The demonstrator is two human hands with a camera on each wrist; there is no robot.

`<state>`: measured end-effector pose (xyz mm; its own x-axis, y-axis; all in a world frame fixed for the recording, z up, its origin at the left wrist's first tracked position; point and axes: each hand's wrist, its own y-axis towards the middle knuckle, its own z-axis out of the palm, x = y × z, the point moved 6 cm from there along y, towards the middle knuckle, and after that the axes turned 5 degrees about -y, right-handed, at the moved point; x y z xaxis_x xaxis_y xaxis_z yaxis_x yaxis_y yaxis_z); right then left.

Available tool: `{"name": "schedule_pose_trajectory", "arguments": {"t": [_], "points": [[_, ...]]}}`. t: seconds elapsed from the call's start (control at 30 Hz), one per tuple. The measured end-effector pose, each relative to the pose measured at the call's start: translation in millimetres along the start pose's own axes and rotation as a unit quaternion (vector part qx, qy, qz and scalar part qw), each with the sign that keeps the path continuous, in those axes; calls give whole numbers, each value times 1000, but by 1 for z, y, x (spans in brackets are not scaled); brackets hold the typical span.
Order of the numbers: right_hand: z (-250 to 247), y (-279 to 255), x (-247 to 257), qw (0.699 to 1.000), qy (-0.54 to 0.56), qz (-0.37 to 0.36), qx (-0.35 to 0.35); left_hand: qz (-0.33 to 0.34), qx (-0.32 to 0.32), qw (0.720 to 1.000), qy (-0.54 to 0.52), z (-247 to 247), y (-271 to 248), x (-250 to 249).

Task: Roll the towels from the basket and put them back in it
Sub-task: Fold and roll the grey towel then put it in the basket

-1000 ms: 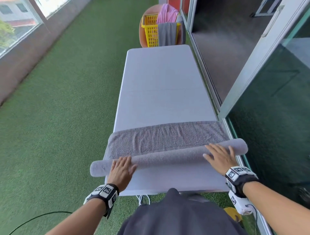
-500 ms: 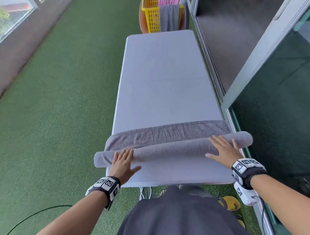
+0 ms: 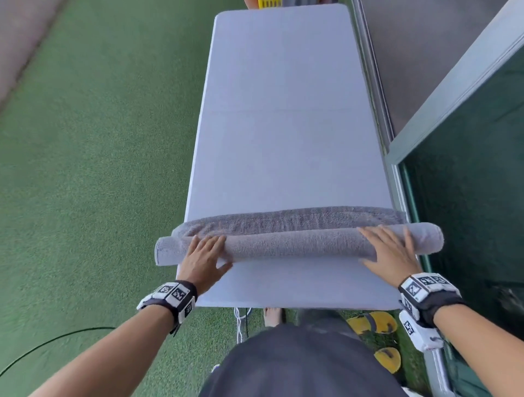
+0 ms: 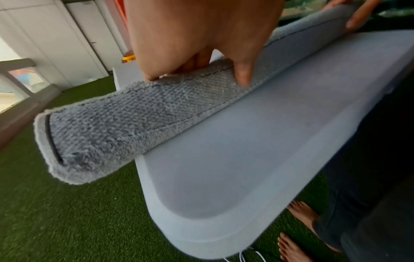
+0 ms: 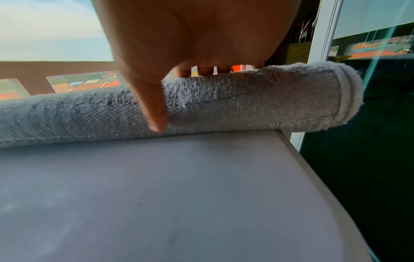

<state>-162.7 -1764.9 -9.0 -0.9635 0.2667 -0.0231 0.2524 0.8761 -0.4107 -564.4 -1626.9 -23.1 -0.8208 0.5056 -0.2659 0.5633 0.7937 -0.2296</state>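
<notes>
Since the earlier frames the roll has travelled away from the near edge of the table, the flat strip of towel beyond it has narrowed to a thin band, and the view has tipped down so only a yellow sliver of the basket (image 3: 266,2) shows past the far end.

The long white table (image 3: 283,113) stands on green artificial turf (image 3: 85,141), with a glass door frame along its right edge. The grey towel (image 3: 292,243) lies across the table's near end as a thick roll, wider than the table, so both ends overhang the left and right edges. A short unrolled band lies flat just beyond the roll.

The left hand (image 3: 202,259) rests on the roll near the left edge, fingers straight and spread, thumb out on the near side. The right hand (image 3: 390,252) presses the roll near the right edge in the same way, palm down, fingers straight and slightly apart. Neither hand pinches the cloth.

To finish this step well, I judge that both palms should push forward evenly so the roll stays square to the table. Steady downward pressure should keep the layers tight. The overhanging ends may sag or telescope, so they probably need watching.
</notes>
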Motion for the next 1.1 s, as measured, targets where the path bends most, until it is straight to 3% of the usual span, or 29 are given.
{"name": "schedule_pose_trajectory", "arguments": {"t": [0.2,0.33,0.47,0.57,0.67,0.83,1.1], "points": [[-20,32,-8,1000,-4,1,20,22,13,999,39,-13,26,2],[-45,58,-20,996,39,30,-72,-65,-55,996,-34,-33,44,23],[-39,71,-33,1000,3,14,-3,-47,28,998,21,-28,49,40],[-31,76,-39,999,-31,12,12,-51,12,998,20,-32,53,46],[-31,70,-30,999,-28,27,-2,-59,-11,998,4,-34,55,34],[-18,28,4,993,84,86,7,-197,41,976,-84,-18,29,4],[14,-10,94,963,210,151,72,-248,95,928,-261,30,-2,-92]]}}
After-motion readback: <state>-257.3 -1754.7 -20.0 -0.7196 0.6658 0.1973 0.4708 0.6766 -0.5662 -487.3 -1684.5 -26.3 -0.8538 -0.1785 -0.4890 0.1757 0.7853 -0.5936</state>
